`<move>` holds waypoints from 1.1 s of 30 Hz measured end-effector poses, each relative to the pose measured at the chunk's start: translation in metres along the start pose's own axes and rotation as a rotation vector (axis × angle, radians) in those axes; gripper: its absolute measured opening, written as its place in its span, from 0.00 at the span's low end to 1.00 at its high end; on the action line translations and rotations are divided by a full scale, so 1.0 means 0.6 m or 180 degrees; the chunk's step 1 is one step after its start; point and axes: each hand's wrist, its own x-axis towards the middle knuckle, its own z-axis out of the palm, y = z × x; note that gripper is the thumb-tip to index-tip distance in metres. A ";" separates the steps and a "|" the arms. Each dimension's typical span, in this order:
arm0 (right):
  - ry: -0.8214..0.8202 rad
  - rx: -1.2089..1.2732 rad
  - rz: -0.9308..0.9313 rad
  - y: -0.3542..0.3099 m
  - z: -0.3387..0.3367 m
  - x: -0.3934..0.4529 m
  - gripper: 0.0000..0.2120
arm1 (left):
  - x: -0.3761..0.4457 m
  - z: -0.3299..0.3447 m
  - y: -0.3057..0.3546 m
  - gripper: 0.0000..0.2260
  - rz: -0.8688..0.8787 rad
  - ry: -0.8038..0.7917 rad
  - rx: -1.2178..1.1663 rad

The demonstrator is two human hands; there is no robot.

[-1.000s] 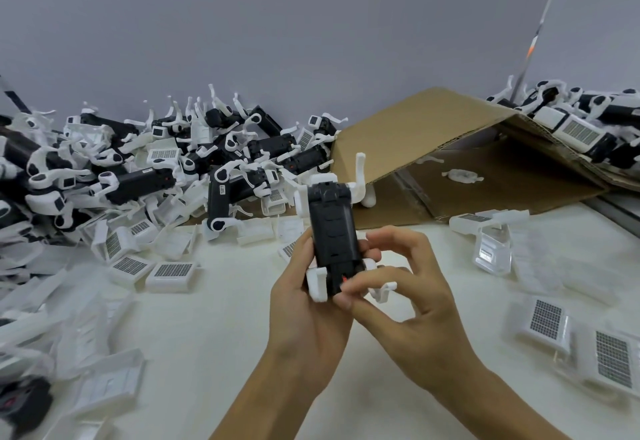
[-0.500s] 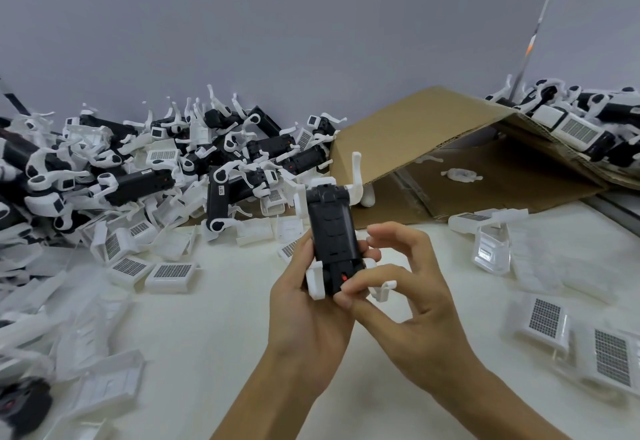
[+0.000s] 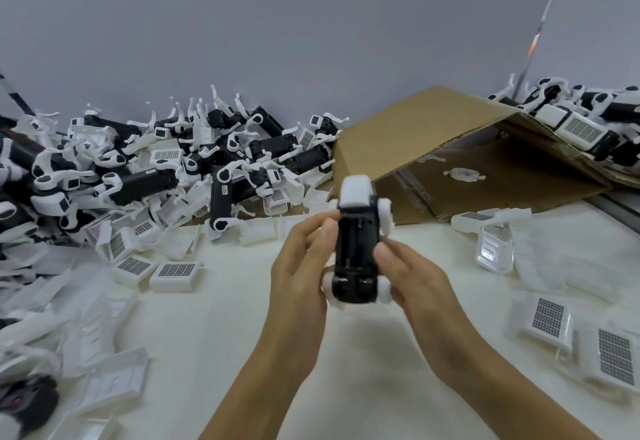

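Now the toy (image 3: 356,249), flipped hollow-side up before the box (image 3: 415,134) for inspection, sits pinched between left hand (image 3: 301,276) and right hand (image 3: 415,276).

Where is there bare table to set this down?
The black-and-white plastic body, in the left hand and right hand, hangs over the widest bare patch of white tabletop, between the left white grid-faced blocks and the right grid-faced blocks. A narrower strip runs before the brown cardboard box. The heap of black and white parts along the wall is crowded.
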 end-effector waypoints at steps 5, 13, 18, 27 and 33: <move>0.0068 0.0461 0.0193 -0.002 0.001 -0.001 0.20 | 0.028 -0.053 0.017 0.13 0.0190 0.0437 0.0838; 0.0093 0.0782 0.0233 -0.002 -0.005 0.001 0.19 | 0.056 -0.215 -0.006 0.27 -0.1206 0.1373 0.4381; 0.0240 0.1089 0.0344 0.002 -0.013 0.007 0.21 | 0.058 -0.197 -0.017 0.15 -0.0661 0.0933 0.4770; 0.0189 0.0672 -0.0039 -0.005 -0.004 0.002 0.16 | 0.028 -0.058 0.006 0.13 0.0467 0.0167 0.1011; 0.0143 0.0746 -0.0125 -0.003 -0.001 -0.001 0.15 | 0.003 -0.022 -0.023 0.19 0.0361 -0.0115 0.0881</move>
